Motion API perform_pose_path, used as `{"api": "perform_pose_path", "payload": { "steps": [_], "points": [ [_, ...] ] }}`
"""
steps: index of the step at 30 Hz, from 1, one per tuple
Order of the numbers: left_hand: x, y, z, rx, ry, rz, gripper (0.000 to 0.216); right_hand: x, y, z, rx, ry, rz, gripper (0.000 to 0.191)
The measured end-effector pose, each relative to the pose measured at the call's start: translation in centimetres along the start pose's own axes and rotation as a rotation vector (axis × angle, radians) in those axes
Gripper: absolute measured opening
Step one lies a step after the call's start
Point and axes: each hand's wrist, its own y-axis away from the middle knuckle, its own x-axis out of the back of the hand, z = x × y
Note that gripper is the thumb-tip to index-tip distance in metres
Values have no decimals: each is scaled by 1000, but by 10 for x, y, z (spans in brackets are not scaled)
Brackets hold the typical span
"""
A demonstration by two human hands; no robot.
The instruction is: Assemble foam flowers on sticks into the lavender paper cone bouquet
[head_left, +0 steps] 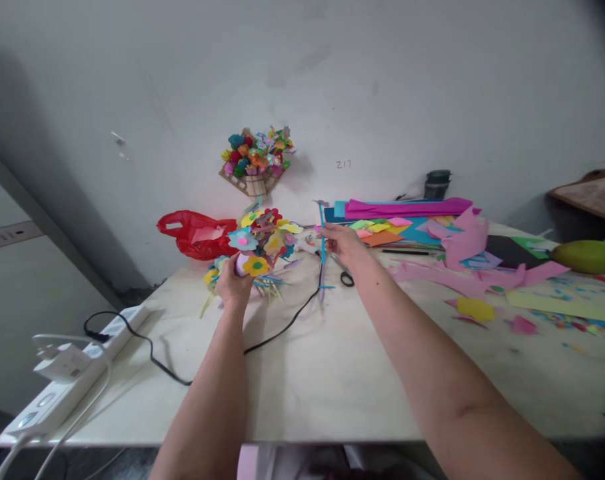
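Note:
My left hand (pixel 232 285) is closed around a lilac, rounded piece (pixel 242 264) at the side of a bunch of paper flowers. In front of that piece shows a yellow paper flower (pixel 256 266) with a green centre. Blue, red and pale yellow flowers crowd above it, and thin paper strips (pixel 268 291) stick out below. Between thumb and fingers, my right hand (pixel 343 243) pinches an upright blue paper strip (pixel 323 235), with a small greyish piece at its top. Scissors (pixel 347 279) lie just below the right hand, partly hidden by the forearm.
A red plastic bag (pixel 197 233) lies left of the flowers. Coloured paper sheets (pixel 412 230), pink scraps (pixel 462 277) and a mango-like fruit (pixel 590 257) cover the right side. A power strip (pixel 77 373) with cables runs along the left edge. A flower-filled wall holder (pixel 256 185) hangs behind.

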Motion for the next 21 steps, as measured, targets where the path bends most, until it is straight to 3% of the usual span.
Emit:
{"api": "perform_pose_path", "payload": {
  "steps": [10,21],
  "points": [
    [2,4,6,69,-118,-67,42,-13,21,-34,107,-76,-160,13],
    [3,4,11,108,-172,-119,45,-40,34,-35,250,28,-138,22]
  ]
}}
